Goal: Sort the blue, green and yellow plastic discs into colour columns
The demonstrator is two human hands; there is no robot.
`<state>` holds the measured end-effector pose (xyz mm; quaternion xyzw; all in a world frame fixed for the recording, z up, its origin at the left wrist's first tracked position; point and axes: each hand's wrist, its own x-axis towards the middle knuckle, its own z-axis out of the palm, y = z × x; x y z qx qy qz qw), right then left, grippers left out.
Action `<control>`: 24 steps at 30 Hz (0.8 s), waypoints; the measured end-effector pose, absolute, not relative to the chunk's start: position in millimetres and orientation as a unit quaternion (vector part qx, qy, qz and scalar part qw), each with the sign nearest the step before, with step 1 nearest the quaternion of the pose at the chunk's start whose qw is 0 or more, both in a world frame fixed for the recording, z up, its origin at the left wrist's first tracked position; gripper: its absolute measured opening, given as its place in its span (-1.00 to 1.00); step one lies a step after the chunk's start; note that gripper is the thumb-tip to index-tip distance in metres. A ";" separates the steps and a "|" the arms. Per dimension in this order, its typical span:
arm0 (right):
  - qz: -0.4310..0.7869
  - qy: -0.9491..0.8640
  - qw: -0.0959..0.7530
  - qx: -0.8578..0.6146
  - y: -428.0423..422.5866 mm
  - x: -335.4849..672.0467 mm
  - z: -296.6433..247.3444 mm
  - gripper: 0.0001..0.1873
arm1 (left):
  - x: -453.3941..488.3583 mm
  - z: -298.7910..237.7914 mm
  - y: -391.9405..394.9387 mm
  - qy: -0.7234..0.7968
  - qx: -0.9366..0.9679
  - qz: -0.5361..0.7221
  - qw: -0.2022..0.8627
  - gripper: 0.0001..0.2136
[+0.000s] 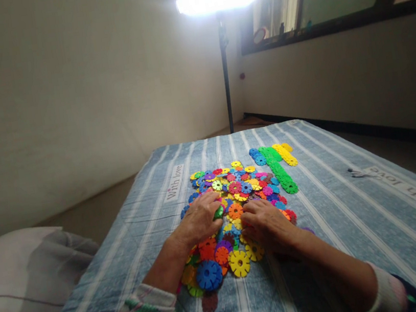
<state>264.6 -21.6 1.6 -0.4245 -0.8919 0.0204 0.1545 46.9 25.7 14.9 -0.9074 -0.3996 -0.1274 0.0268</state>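
Observation:
A pile of several bright plastic snowflake discs (236,188) lies spread on a blue striped bedsheet (339,210). My left hand (200,218) rests on the left part of the pile, fingers curled over a green disc (219,212). My right hand (267,225) lies palm down on the right part, fingertips bent by an orange disc (235,210). A large blue disc (209,274) and a yellow disc (239,263) lie nearest me. Beyond the pile, joined discs form a green row (280,171), a yellow row (285,154) and a short blue piece (258,157).
The bed's left edge drops to the floor beside a grey pillow (21,285). A lamp stand (225,71) with a bright light stands past the bed's far end. A window sill (329,25) runs along the right wall.

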 end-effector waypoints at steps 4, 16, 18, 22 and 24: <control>0.023 -0.893 0.156 -0.422 -21.9 264.9 2.1 -0.88 | 48.3 17.1 25.5 -0.405 -0.906 -0.124 0.008 -0.78; 0.024 -0.892 0.152 -0.424 -20.6 265.0 -0.7 -0.87 | 61.2 31.2 11.4 -0.490 -0.864 -0.087 0.081 -0.81; 0.022 -0.892 0.150 -0.425 -20.7 264.8 -0.6 -0.87 | 62.8 31.5 9.7 -0.498 -0.859 -0.076 0.086 -0.82; 0.018 -0.893 0.152 -0.424 -20.3 264.9 -1.7 -0.88 | 63.5 29.3 10.4 -0.501 -0.859 -0.074 0.078 -0.89; 0.018 -0.893 0.157 -0.420 -19.9 265.2 -2.4 -0.88 | 62.6 28.1 12.1 -0.495 -0.861 -0.087 0.071 -0.90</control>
